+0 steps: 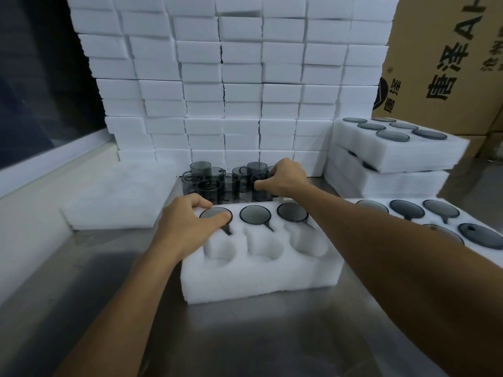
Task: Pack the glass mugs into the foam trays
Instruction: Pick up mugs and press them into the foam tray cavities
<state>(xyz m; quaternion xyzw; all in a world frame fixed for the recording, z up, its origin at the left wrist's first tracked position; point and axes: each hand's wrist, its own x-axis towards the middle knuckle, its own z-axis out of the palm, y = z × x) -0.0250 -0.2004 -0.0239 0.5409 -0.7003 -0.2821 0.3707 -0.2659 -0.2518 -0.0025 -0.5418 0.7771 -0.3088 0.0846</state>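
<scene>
smoky glossy glass mugs point(209, 190); matt white foam tray point(261, 278); brushed steel table point(245, 336).

smoky grey mugs point(209, 187), white foam tray point(258, 276)

This is looking like a packing area in a warehouse or factory. White foam trays point(217, 77) are standing stacked high across the upper middle, printed cardboard cartons point(449, 55) are filling the upper right, and a steel desk point(258, 336) is carrying filled trays.
</scene>
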